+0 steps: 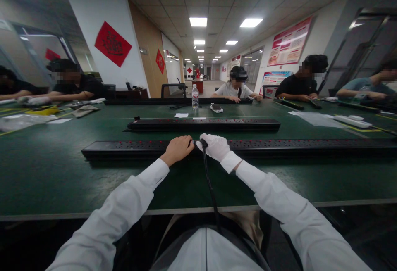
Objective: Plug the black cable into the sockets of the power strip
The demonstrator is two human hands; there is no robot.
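A long black power strip [266,147] with a row of sockets and small red parts lies across the green table in front of me. My left hand [178,149], bare, is closed over the strip's top, its fingers curled beyond the far edge. Beside it my right hand [214,146], in a white glove, grips a black plug [204,142] over the strip. From the plug a black cable [209,176] runs down over the table's near edge toward my lap. Whether the plug's pins sit in a socket is hidden.
Behind lies a second black power strip [204,125]; another [139,102] is farther back. A water bottle [195,96], a phone-like device [216,108] and paper [181,115] are on the table [62,188]. Several people sit around, one person [237,85] opposite me. White strips [352,121] lie right.
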